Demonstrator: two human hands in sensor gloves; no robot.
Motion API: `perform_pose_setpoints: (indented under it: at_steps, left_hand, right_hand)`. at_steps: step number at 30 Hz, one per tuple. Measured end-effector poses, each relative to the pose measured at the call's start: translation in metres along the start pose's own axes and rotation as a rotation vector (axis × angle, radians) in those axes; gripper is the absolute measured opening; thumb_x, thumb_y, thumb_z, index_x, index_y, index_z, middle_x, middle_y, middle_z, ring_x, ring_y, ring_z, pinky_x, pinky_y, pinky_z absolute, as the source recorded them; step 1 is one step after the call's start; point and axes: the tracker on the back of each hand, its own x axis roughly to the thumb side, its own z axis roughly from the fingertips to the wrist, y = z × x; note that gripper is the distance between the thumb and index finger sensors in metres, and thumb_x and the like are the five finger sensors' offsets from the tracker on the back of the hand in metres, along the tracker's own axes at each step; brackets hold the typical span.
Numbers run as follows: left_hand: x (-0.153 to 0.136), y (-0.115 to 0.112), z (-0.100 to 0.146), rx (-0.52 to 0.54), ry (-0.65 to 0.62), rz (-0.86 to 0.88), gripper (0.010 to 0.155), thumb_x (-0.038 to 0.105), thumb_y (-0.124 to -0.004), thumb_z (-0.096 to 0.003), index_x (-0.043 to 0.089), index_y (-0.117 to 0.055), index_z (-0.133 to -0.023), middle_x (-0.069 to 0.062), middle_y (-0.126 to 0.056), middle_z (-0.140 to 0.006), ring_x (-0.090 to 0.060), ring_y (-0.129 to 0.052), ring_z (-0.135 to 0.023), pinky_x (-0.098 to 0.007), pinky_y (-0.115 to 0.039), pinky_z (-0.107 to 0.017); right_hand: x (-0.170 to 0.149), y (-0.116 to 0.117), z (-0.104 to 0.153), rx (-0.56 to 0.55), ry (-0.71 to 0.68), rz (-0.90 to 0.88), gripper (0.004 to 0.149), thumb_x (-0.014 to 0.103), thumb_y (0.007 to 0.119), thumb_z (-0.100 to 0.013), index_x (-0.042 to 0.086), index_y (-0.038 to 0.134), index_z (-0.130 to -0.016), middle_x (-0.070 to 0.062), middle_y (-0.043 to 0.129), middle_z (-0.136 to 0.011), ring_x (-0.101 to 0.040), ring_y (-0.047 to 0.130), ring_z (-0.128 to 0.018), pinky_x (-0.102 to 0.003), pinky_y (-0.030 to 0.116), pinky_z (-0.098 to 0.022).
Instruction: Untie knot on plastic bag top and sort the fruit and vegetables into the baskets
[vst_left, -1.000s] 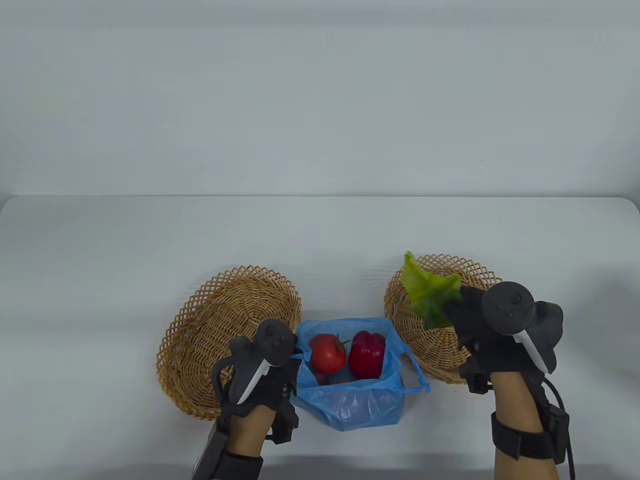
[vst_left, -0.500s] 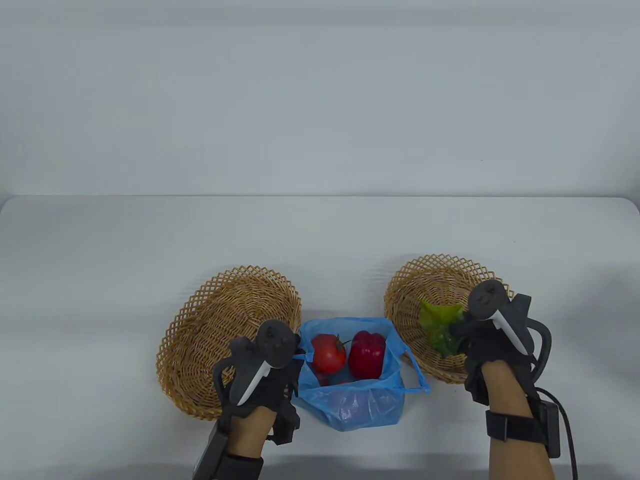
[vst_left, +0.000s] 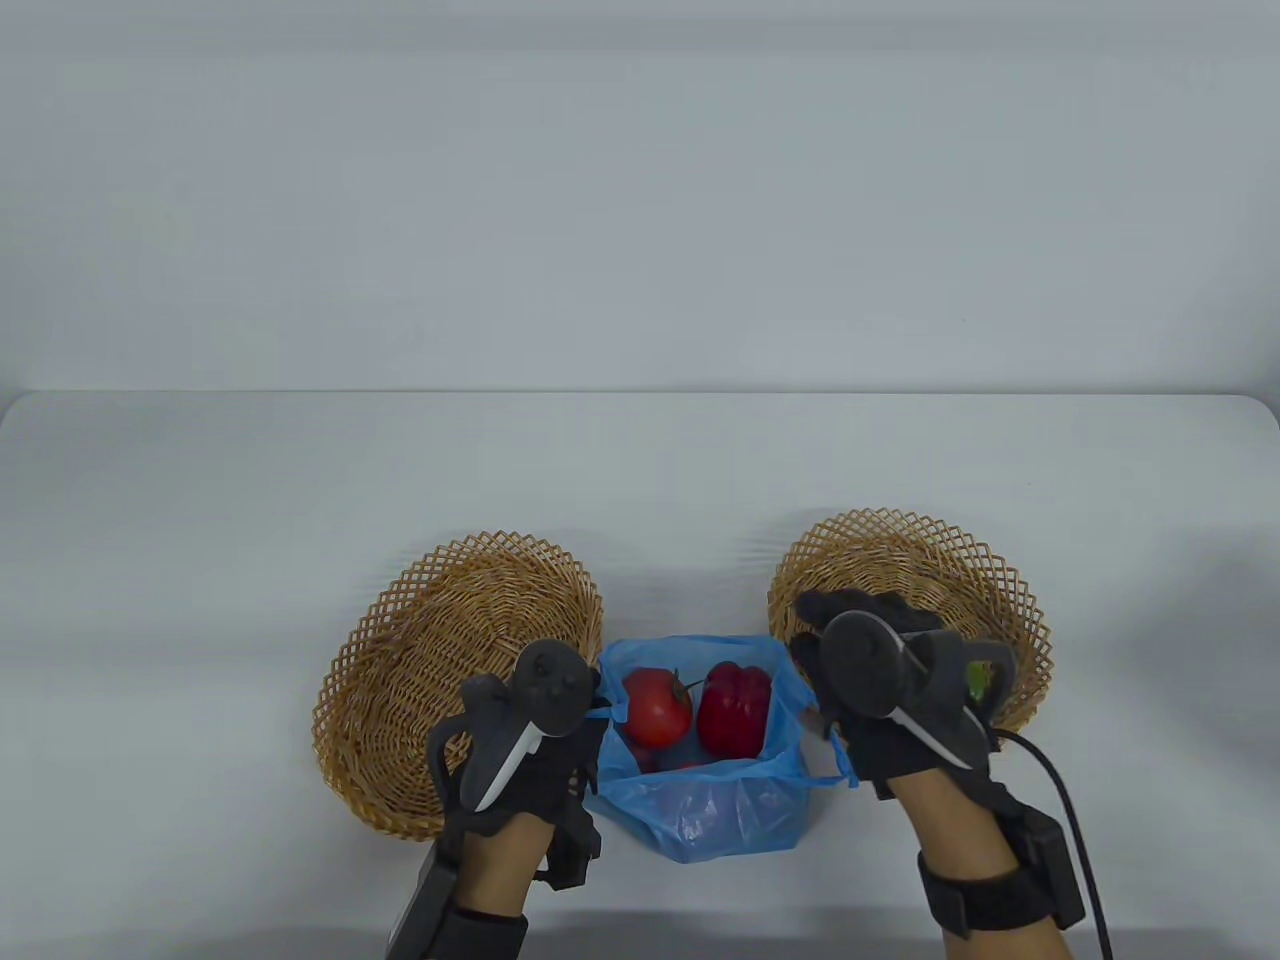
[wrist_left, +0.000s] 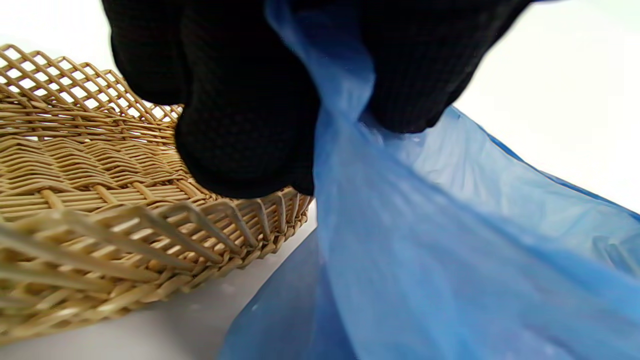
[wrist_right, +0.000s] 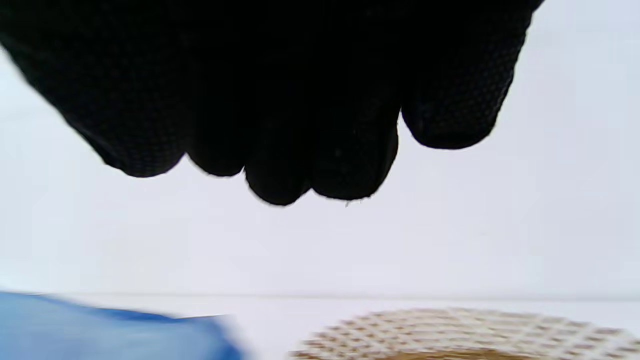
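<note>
The blue plastic bag (vst_left: 700, 800) stands open between two wicker baskets, with a red tomato (vst_left: 655, 708) and a red bell pepper (vst_left: 735, 708) inside and more produce half hidden beneath them. My left hand (vst_left: 580, 715) pinches the bag's left edge (wrist_left: 340, 125) between thumb and fingers (wrist_left: 245, 150). My right hand (vst_left: 830, 625) hovers over the left rim of the right basket (vst_left: 900, 535), beside the bag's right handle, with fingers (wrist_right: 320, 170) loosely curled round nothing. A sliver of green lettuce (vst_left: 978, 682) shows in that basket behind the tracker.
The left basket (vst_left: 440, 640) lies just left of the bag, tilted, with my left hand over its near right rim (wrist_left: 150, 220). The white table (vst_left: 640, 470) stretches back to a pale wall.
My right hand lowered the lettuce into the right basket, let go of it and moved left toward the bag. The left hand kept still on the bag's edge.
</note>
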Motion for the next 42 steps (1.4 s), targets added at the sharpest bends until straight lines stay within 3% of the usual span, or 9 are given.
perform_pose_setpoints:
  at_steps: [3,5,8,12,18,25,30,36,42]
  left_hand:
    - [0.000,0.000,0.000,-0.001,0.001,-0.005,0.042,0.041,-0.085,-0.0443,0.029,-0.086,-0.084,0.007,-0.106,-0.060,-0.019,-0.107,-0.044,-0.049,-0.076,-0.066]
    - [0.000,-0.001,0.000,-0.003,0.002,-0.008,0.042,0.041,-0.085,-0.0443,0.029,-0.086,-0.084,0.007,-0.106,-0.060,-0.019,-0.107,-0.044,-0.049,-0.076,-0.066]
    - [0.001,-0.001,0.000,-0.007,0.004,-0.013,0.042,0.041,-0.085,-0.0443,0.029,-0.086,-0.084,0.007,-0.106,-0.060,-0.019,-0.107,-0.044,-0.049,-0.076,-0.066]
    - [0.002,-0.002,0.000,-0.011,0.003,-0.019,0.042,0.042,-0.084,-0.0443,0.029,-0.086,-0.085,0.007,-0.106,-0.060,-0.019,-0.107,-0.044,-0.049,-0.076,-0.066]
    - [0.002,-0.002,0.000,-0.014,0.005,-0.025,0.042,0.042,-0.084,-0.0444,0.029,-0.086,-0.085,0.007,-0.106,-0.060,-0.019,-0.107,-0.045,-0.049,-0.076,-0.066]
    - [0.003,-0.003,0.000,-0.018,0.008,-0.027,0.042,0.042,-0.084,-0.0443,0.029,-0.086,-0.085,0.007,-0.106,-0.060,-0.019,-0.107,-0.045,-0.049,-0.076,-0.066]
    - [0.003,-0.003,0.000,-0.028,0.010,-0.032,0.042,0.042,-0.085,-0.0443,0.029,-0.086,-0.085,0.006,-0.106,-0.060,-0.020,-0.107,-0.045,-0.050,-0.076,-0.066]
    - [0.003,-0.003,0.000,-0.029,0.012,-0.031,0.042,0.042,-0.085,-0.0443,0.029,-0.086,-0.084,0.006,-0.106,-0.060,-0.020,-0.107,-0.045,-0.050,-0.076,-0.066]
    - [0.002,-0.004,0.000,-0.031,0.014,-0.032,0.042,0.042,-0.085,-0.0442,0.029,-0.086,-0.085,0.007,-0.106,-0.060,-0.020,-0.107,-0.045,-0.050,-0.076,-0.066]
  right_hand:
    - [0.029,0.020,0.006,0.090,-0.080,0.092,0.042,0.041,0.092,-0.039,0.025,0.090,-0.078,-0.003,0.102,-0.075,-0.026,0.102,-0.065,-0.052,0.080,-0.055]
    - [0.042,0.042,0.009,0.146,-0.116,0.209,0.051,0.042,0.091,-0.039,0.025,0.083,-0.087,-0.005,0.096,-0.085,-0.028,0.097,-0.073,-0.053,0.078,-0.058]
    - [0.045,0.063,0.011,0.244,-0.144,0.312,0.067,0.046,0.089,-0.040,0.024,0.067,-0.100,-0.009,0.078,-0.105,-0.034,0.080,-0.094,-0.057,0.069,-0.066]
    - [0.040,0.084,0.010,0.353,-0.133,0.303,0.070,0.045,0.089,-0.040,0.022,0.064,-0.102,-0.011,0.077,-0.105,-0.036,0.078,-0.094,-0.059,0.066,-0.067]
    - [0.043,0.090,0.012,0.314,-0.112,0.398,0.081,0.048,0.093,-0.037,0.018,0.060,-0.104,-0.014,0.076,-0.100,-0.036,0.078,-0.087,-0.061,0.063,-0.067]
    - [0.051,0.101,0.016,0.275,-0.134,0.489,0.085,0.052,0.092,-0.035,0.015,0.055,-0.101,-0.020,0.062,-0.109,-0.042,0.068,-0.097,-0.063,0.061,-0.068]
    - [0.049,0.102,0.015,0.281,-0.136,0.449,0.084,0.052,0.093,-0.032,0.016,0.053,-0.098,-0.017,0.075,-0.102,-0.037,0.083,-0.089,-0.062,0.065,-0.067]
    - [0.048,0.104,0.017,0.326,-0.175,0.446,0.099,0.052,0.094,-0.031,0.017,0.044,-0.108,-0.016,0.067,-0.104,-0.038,0.073,-0.086,-0.066,0.055,-0.069]
    - [0.050,0.105,0.018,0.330,-0.209,0.451,0.097,0.054,0.096,-0.028,0.022,0.046,-0.104,-0.011,0.068,-0.108,-0.038,0.065,-0.099,-0.068,0.050,-0.072]
